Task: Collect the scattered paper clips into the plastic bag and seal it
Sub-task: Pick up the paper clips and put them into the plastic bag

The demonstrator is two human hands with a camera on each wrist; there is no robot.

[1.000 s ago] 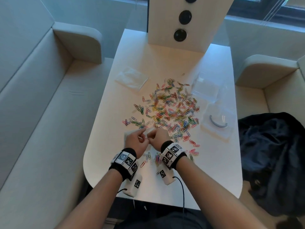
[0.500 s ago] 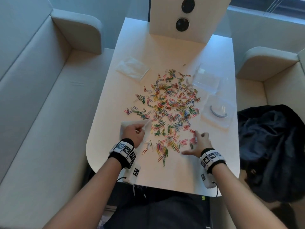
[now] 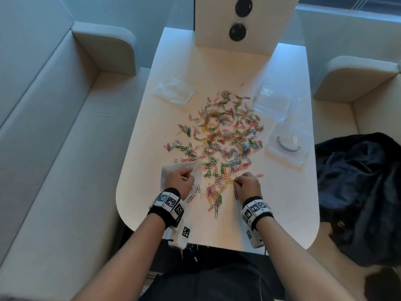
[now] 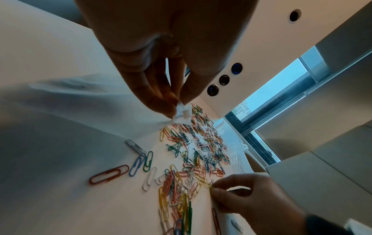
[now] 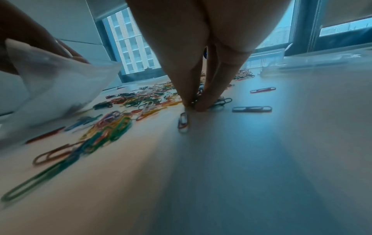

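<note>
Many coloured paper clips (image 3: 223,137) lie scattered over the middle of the white table (image 3: 282,213). My left hand (image 3: 188,174) pinches the top edge of a clear plastic bag (image 3: 171,170) at the pile's near left; the bag (image 4: 80,111) sags onto the table below the pinching fingers (image 4: 161,101). My right hand (image 3: 237,181) is down at the pile's near edge. Its thumb and fingers (image 5: 189,98) meet on the table, pinching a yellow paper clip (image 4: 204,182). The bag (image 5: 60,89) is to the left of that hand.
A flat clear bag (image 3: 174,93) lies at the far left, a clear plastic box (image 3: 271,101) at the far right, and a bag holding a grey curved piece (image 3: 286,146) beside the pile. A dark garment (image 3: 358,192) lies on the right seat. A white panel (image 3: 238,18) stands behind.
My right hand left the bag, swung out to the right with fingers spread, then came back left and closed on clips at the pile's near edge. My left hand kept hold of the bag.
</note>
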